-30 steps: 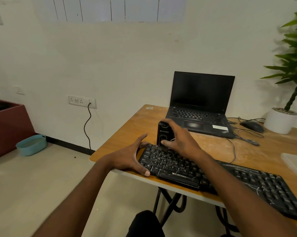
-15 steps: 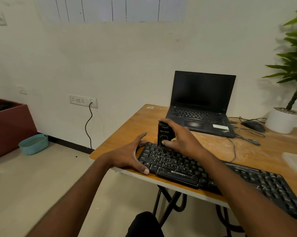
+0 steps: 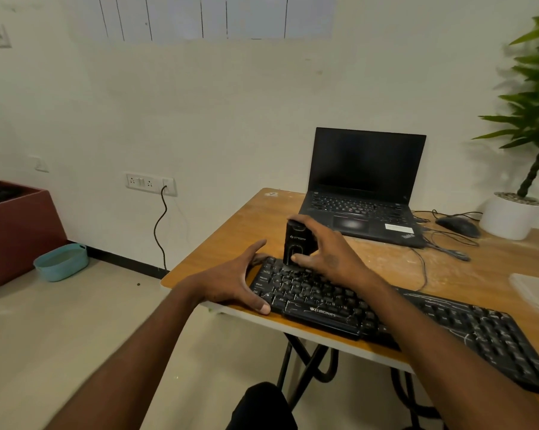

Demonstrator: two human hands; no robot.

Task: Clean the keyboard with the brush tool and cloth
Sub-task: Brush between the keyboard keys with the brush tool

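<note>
Our right hand (image 3: 330, 256) grips the upright black brush tool (image 3: 296, 243), fingers curled round it, on the keyboard's (image 3: 417, 321) far-left keys. Left hand (image 3: 231, 283) spread wide, clamping the keyboard's left end. Laptop (image 3: 364, 187) behind keyboard.

We log the brush tool (image 3: 297, 243) upright under our right hand (image 3: 327, 259), on the keyboard (image 3: 417, 321). Our left hand (image 3: 231, 283) braces the keyboard's left end. Laptop (image 3: 364, 193) behind the right hand; mouse (image 3: 457, 226) and potted plant (image 3: 516, 209) far right.
</note>
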